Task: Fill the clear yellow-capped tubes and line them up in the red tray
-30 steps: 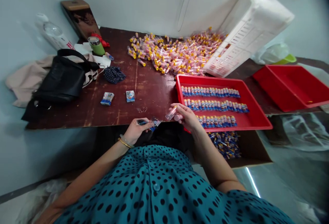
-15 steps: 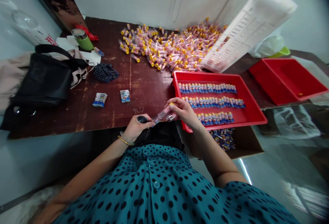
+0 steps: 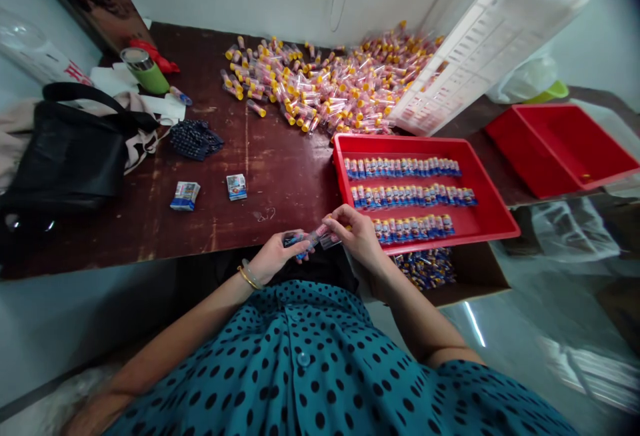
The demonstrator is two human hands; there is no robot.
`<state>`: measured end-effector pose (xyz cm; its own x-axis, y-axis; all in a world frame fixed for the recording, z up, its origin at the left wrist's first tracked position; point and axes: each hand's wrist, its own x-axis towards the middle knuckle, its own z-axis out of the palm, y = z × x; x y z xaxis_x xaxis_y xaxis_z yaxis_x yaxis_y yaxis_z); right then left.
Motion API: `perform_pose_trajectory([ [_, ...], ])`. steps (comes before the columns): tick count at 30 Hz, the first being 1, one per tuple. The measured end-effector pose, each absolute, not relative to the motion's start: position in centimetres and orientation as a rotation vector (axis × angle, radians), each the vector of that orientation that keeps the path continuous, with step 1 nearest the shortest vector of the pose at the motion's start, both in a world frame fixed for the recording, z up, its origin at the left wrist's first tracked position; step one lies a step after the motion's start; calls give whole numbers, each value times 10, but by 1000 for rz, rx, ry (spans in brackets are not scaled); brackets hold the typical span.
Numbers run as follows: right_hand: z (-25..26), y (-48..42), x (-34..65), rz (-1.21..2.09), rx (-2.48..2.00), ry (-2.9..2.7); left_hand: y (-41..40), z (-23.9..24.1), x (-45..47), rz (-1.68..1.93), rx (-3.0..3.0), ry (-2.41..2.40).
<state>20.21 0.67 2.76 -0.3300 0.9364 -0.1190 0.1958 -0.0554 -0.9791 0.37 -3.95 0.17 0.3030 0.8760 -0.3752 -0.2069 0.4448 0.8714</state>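
Note:
My right hand (image 3: 354, 233) pinches a clear plastic tube (image 3: 320, 237) at the table's front edge. My left hand (image 3: 274, 255) is closed on a small dark blue item (image 3: 293, 240) that meets the tube's open end. Just right of my hands stands a red tray (image 3: 493, 200) with three rows of filled tubes (image 3: 405, 168). A heap of clear tubes with yellow caps (image 3: 325, 89) lies at the back of the brown table (image 3: 260, 176).
A white crate (image 3: 480, 36) leans on the wall behind the tray. A second red tray (image 3: 560, 146) sits at right. A black bag (image 3: 65, 156), a green cup (image 3: 145, 71), dark cloth (image 3: 193, 139) and two small packets (image 3: 185, 195) lie at left. A cardboard box with blue items (image 3: 430, 268) sits under the tray.
My hands have drawn closer together, and the tube in my right hand now meets the dark item in my left. The camera has tilted slightly.

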Motion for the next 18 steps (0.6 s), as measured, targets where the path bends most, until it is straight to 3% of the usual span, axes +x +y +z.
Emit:
perform_pose_trajectory([
  [5, 17, -15, 203, 1572, -1206, -1491, -43, -1, 10, 772, 543, 896],
  [18, 11, -35, 192, 1296, -1245, -1547, -38, 12, 29, 975, 523, 944],
])
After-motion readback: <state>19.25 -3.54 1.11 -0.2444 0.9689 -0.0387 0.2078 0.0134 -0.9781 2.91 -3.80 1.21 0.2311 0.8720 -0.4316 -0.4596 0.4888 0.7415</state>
